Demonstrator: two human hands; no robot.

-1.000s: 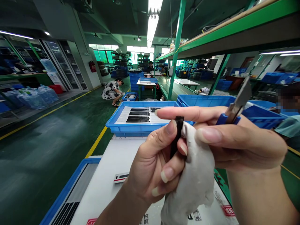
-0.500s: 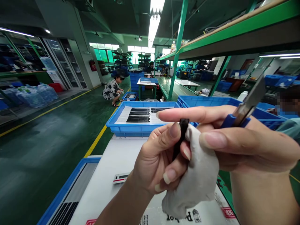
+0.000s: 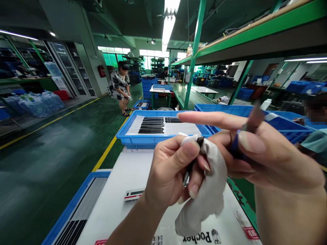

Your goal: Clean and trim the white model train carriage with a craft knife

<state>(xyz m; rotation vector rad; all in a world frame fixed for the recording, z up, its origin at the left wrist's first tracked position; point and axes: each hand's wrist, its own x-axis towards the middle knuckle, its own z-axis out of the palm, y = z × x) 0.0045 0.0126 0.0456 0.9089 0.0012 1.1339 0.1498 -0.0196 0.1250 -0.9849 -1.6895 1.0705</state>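
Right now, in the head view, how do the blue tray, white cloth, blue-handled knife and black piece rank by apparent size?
1. Blue tray and white cloth: they look similar, and the cloth's nearness to the camera makes them unsure to rank.
2. Blue-handled knife, partly hidden by fingers.
3. Black piece, smallest, mostly hidden.

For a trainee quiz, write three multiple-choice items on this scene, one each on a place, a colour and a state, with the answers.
1. Where is the blue crate of black strips?
A. On the floor
B. On the overhead shelf
C. Beyond the hands

2. What colour is the craft knife's handle?
A. Red
B. Blue
C. Yellow

3. How is the cloth?
A. Bunched in the left hand
B. Spread flat
C. Hanging from a shelf

Answers:
1. C: the crate sits past the fingertips.
2. B: blue shows in the right hand's grip.
3. A: the fingers close around it.
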